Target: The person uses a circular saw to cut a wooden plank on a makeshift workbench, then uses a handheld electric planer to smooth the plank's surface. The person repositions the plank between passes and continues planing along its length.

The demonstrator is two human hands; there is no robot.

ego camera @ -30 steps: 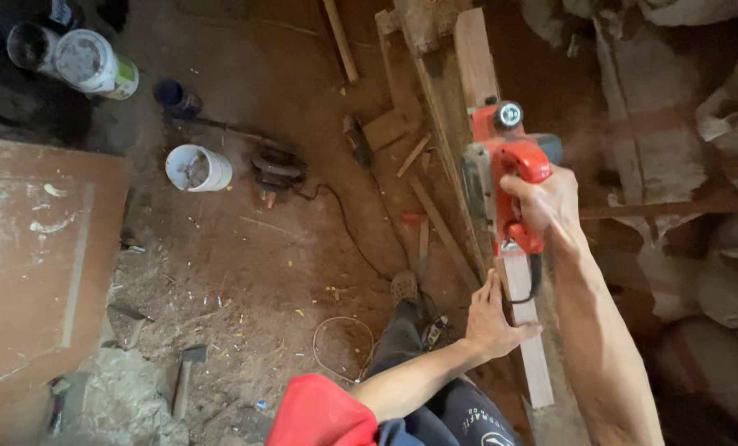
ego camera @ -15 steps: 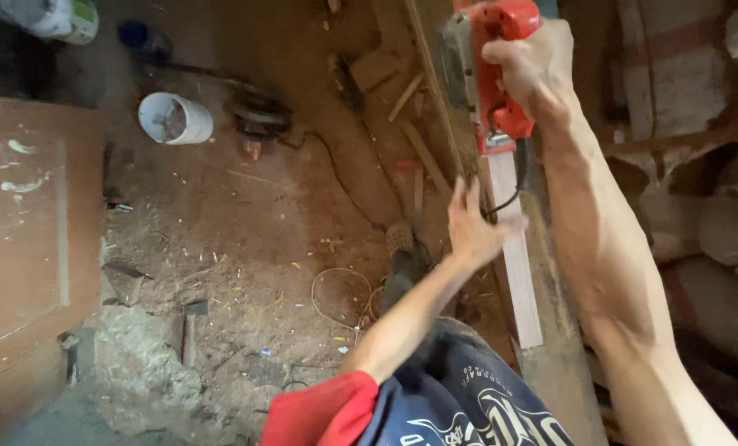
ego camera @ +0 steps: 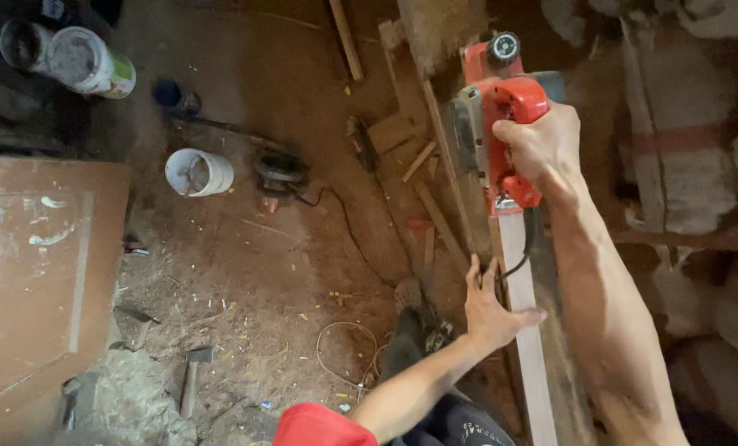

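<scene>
Holding the red planer [ego camera: 493, 124] by its top handle, right hand [ego camera: 542, 144] wrapped tight around it, sole flat on the far stretch of the plank [ego camera: 522, 330]. Left hand [ego camera: 489, 310] lies open, pressing the plank's near part. Planer looks heavy and rigid, likely kicks a bit; the handle's the only sane spot to hold. Plank's stiff, probably splintery. Blade's hidden underneath, and the plank's near end is cut off.

Light was dim and warm, brightest on the dirt floor [ego camera: 245, 272] at centre; corners fell into deep shadow, with slight softness throughout.
</scene>
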